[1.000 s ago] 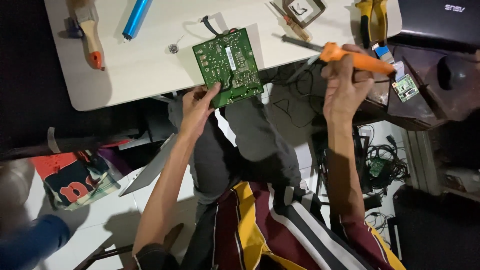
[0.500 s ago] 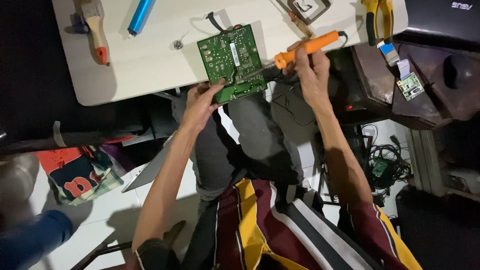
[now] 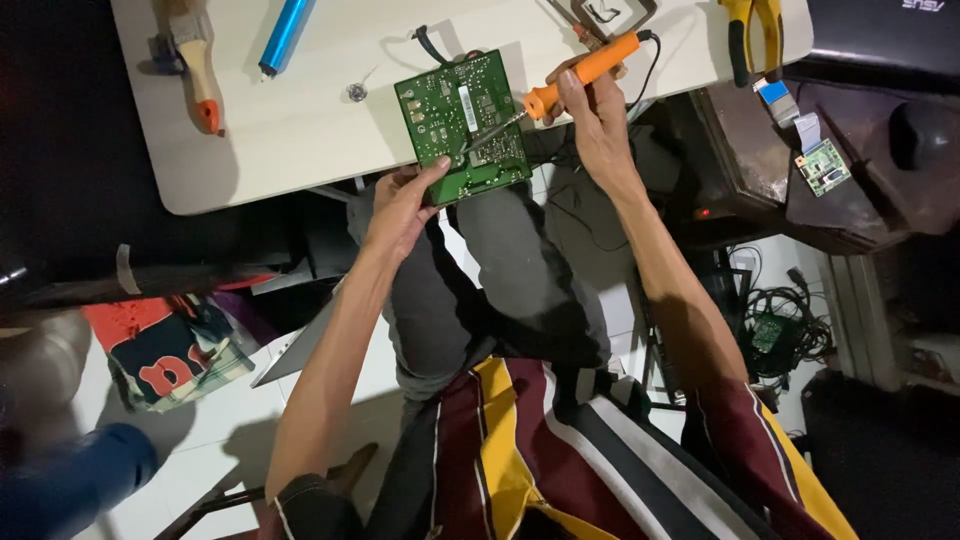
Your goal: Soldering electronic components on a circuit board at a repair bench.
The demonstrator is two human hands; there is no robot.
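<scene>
Green circuit board (image 3: 463, 125) sits at the table's (image 3: 300, 140) near edge, left hand (image 3: 400, 205) pinching its near side, right hand (image 3: 592, 115) wrapped around the orange soldering iron (image 3: 580, 72), so I'd keep the tip steady on one joint.

A pale, round-cornered tabletop (image 3: 300, 130) carried the work. On it lay a wooden-handled brush (image 3: 195, 60) with an orange tip at the left, a blue cylinder (image 3: 285, 35) beside it, a small metal washer (image 3: 356, 92), and a green circuit board (image 3: 462, 125) overhanging the near edge. Yellow-handled pliers (image 3: 750, 30) rested near the right end.
</scene>
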